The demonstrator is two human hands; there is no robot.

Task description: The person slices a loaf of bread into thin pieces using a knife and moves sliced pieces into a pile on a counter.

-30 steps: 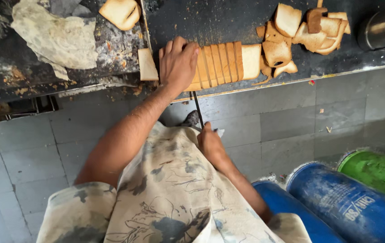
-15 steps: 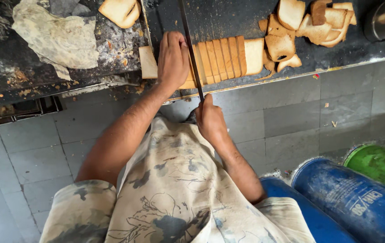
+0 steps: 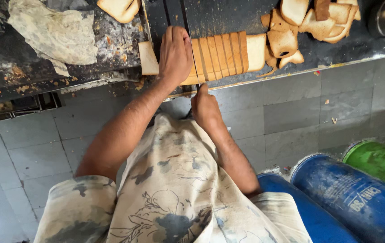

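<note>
Bread loaf under the knife

Head view: bread loaf [image 3: 221, 56] lies on the dark counter [image 3: 228, 15], mostly sliced. Left hand [image 3: 174, 54] presses flat on its left part, fingers spread, not clenched. Right hand [image 3: 203, 108], at the counter edge below the loaf, grips the handle of a long knife [image 3: 184, 20] running up beside the left hand. Step, as judged: slicing. Next stroke calls for a straight blade, clear of the fingers.

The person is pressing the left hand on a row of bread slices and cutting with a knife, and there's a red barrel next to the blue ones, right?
Not quite. In the head view the left hand does press on the row of bread slices, and the right hand works the knife, but the barrel next to the blue barrels is green, not red.
</note>
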